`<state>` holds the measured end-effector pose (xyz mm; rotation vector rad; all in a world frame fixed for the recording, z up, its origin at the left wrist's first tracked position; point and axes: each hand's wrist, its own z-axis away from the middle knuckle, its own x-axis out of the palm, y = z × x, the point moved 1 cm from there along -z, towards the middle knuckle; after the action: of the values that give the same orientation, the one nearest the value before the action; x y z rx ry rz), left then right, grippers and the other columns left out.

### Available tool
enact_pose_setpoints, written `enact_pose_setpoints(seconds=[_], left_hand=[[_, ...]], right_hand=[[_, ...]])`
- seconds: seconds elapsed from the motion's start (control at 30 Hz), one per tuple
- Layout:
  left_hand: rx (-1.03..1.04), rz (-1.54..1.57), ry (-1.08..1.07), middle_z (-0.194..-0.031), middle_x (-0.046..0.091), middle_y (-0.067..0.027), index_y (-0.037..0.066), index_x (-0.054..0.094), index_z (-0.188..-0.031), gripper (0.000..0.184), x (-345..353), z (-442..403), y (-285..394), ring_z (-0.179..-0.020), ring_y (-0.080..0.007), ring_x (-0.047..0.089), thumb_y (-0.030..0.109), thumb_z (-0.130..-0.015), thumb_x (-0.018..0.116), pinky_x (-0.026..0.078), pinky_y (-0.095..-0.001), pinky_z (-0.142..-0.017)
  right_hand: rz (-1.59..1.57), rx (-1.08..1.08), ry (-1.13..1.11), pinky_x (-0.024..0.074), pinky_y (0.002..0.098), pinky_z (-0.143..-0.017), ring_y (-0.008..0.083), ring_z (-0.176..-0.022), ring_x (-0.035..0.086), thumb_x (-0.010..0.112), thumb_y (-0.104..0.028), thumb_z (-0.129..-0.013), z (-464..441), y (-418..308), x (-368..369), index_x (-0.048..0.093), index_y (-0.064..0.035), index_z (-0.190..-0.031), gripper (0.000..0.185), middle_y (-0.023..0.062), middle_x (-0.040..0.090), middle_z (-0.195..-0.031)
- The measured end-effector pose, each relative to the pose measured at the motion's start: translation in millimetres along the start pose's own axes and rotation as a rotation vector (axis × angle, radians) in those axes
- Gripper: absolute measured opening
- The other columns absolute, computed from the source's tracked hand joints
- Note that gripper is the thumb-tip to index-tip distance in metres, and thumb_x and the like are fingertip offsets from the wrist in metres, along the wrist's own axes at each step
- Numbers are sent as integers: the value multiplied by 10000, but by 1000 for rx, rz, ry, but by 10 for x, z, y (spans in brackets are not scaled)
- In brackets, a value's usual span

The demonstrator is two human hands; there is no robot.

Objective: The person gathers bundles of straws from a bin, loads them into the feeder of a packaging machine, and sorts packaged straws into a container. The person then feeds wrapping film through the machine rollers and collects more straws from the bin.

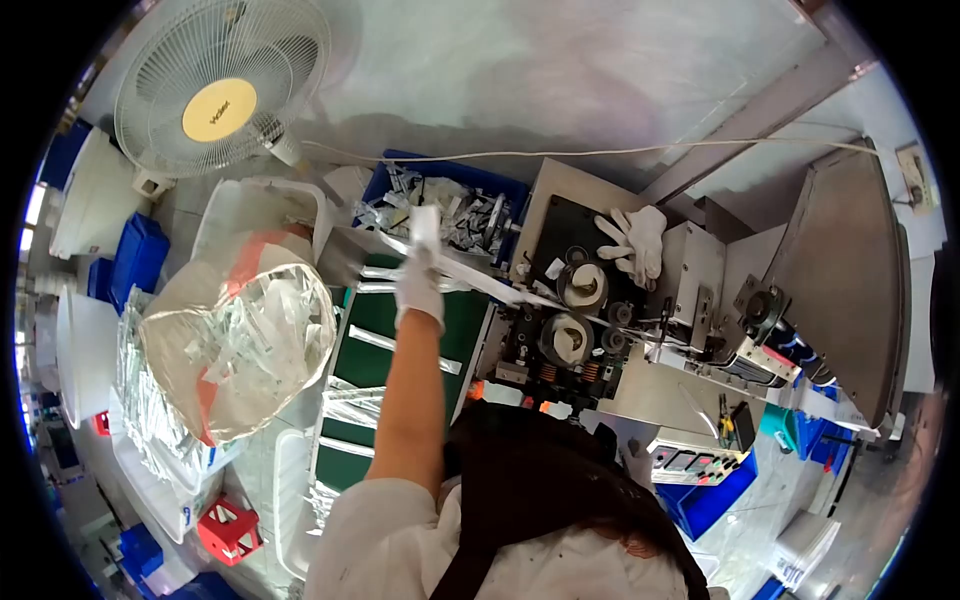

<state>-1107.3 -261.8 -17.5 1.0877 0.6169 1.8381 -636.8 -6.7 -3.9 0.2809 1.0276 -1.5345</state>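
My left hand, in a white glove, reaches over the green conveyor belt. Its fingers are closed on a white packet, which is blurred and points up toward the blue bin. A long white strip runs from beside this hand to the sealing machine's rollers. Thin white packets lie across the belt. What looks like my right hand, gloved in white, shows only partly beside the control box; its fingers cannot be made out.
A blue bin full of packets stands behind the belt. An open bag of packets sits at left, below a fan. One white glove lies on the machine. A red stool stands on the floor.
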Motion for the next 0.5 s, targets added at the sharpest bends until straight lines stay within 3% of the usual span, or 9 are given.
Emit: enact_pose_setpoints(seconds=[0.03,0.1,0.17,0.23,0.3,0.37,0.43,0.5], left_hand=[[92,-34,54,-1041,612,-97,-31,576,-1111,454,-70,35,250,-922,-153,560,364,-889,621,461,-278,-756],[229,-50,216,-1037,610,-99,-34,588,-1080,420,-320,-3,557,-882,-155,561,343,-896,606,454,-273,-761],[417,-685,371,-990,626,-101,-39,605,-1040,319,-291,509,1315,-864,-151,572,240,-887,621,462,-280,-768],[828,-295,329,-890,657,-87,-8,636,-968,142,-894,467,1462,-821,-136,588,30,-832,643,470,-279,-773],[1334,-581,405,-909,662,-75,5,645,-957,127,-1340,625,1935,-808,-137,593,23,-831,638,470,-277,-779],[1094,-732,677,-914,663,-79,4,648,-958,116,-1511,832,2234,-815,-139,594,31,-850,618,477,-286,-781],[1110,-801,724,-900,663,-83,3,653,-951,135,-1828,746,2359,-803,-159,598,105,-889,588,480,-286,-771],[852,-233,817,-941,657,-95,-5,626,-1029,248,-2033,689,2390,-801,-189,608,208,-921,559,493,-290,-742]], right_hand=[[2,-78,37,493,366,-862,320,-1022,625,635,-291,-794,-47,141,17,544,75,-1187,545,246,630,-1089],[107,-102,35,485,362,-875,307,-1023,627,652,-313,-790,-53,158,21,552,52,-1199,558,219,645,-1075],[158,-70,-27,480,362,-885,289,-1024,629,668,-328,-789,-312,670,208,576,17,-1186,533,179,656,-1078],[-9,-98,-33,480,344,-875,255,-1005,638,670,-299,-805,-820,1708,605,601,-13,-1159,460,144,670,-1059],[-27,-272,-6,488,328,-834,229,-956,652,658,-247,-826,-1080,2068,694,612,-25,-1139,386,139,683,-1000],[80,-284,-6,492,349,-810,258,-941,650,644,-254,-830,-1076,1815,698,619,-34,-1114,360,151,680,-980],[260,-249,40,495,371,-786,290,-927,648,628,-260,-835,-937,1487,526,627,-44,-1089,334,164,676,-961],[313,-218,58,495,374,-787,294,-927,647,624,-258,-835,-826,1308,369,627,-46,-1088,331,166,675,-962]])
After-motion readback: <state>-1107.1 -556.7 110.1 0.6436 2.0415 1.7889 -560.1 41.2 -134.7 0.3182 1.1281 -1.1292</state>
